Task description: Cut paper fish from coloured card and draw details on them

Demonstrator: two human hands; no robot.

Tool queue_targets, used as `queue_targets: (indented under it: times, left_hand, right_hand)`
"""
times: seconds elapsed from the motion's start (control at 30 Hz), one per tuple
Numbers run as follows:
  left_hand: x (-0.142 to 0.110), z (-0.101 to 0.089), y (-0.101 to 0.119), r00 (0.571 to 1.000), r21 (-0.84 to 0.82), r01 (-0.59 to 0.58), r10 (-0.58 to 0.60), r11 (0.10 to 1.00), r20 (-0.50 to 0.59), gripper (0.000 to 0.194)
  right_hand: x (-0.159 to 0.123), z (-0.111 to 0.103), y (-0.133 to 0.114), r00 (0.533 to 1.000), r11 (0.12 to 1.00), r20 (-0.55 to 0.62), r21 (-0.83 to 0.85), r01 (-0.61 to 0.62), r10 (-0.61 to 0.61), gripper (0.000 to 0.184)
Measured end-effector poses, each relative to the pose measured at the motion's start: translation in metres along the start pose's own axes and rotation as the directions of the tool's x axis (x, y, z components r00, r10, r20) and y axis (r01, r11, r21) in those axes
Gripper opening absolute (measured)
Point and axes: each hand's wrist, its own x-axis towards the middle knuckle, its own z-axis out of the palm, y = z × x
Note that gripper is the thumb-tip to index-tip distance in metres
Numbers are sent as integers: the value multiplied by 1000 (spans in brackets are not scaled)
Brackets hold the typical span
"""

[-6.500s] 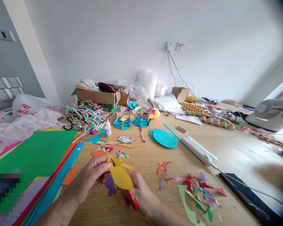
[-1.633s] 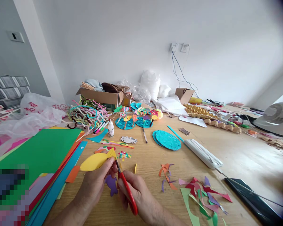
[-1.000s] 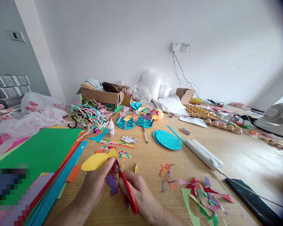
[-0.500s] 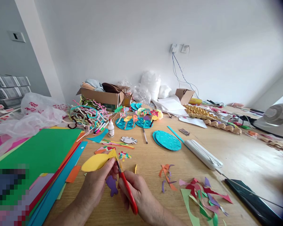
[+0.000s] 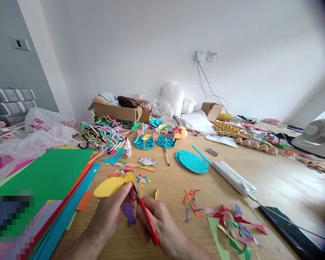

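Observation:
My left hand (image 5: 116, 202) pinches a yellow paper fish (image 5: 108, 187) by its tail end, the rounded body pointing left. In my right hand (image 5: 158, 220) is a pair of red-handled scissors (image 5: 148, 222), its blades at the edge of the yellow tail. Just below the paper, a purple paper fish (image 5: 129, 213) lies on the table, partly hidden by my left hand. A small yellow scrap (image 5: 156, 194) stands right of the scissors. Beyond my hands are a grey fish cutout (image 5: 148, 161) and a heap of coloured paper dots (image 5: 143, 179).
Coloured paper sheets (image 5: 48, 169) are stacked at left. Paper scraps (image 5: 233, 227) lie at right, near a white power strip (image 5: 233, 177) and a dark phone-like slab (image 5: 289, 231). Farther back are blue ovals (image 5: 193, 161), a glue bottle (image 5: 127, 148) and pipe cleaners (image 5: 101, 133).
Almost nothing differs. My hands, the scissors and the yellow paper fish hold nearly the same place, with only a very slight shift of the whole view.

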Motion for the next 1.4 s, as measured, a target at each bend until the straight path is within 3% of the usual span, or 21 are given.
queue_targets:
  times: [0.57, 1.07, 1.4]
  left_hand:
    - [2, -6, 4, 995, 11, 10, -11, 1000, 96, 28]
    - [5, -12, 6, 979, 57, 3, -15, 998, 204, 24]
    - [9, -17, 10, 964, 157, 10, -51, 988, 259, 25]
  right_hand:
    - [-1, 0, -2, 999, 999, 25, 30, -25, 24, 50]
    - [0, -2, 1, 998, 999, 43, 18, -36, 35, 45]
    - [1, -4, 0, 998, 999, 46, 16, -39, 38, 45]
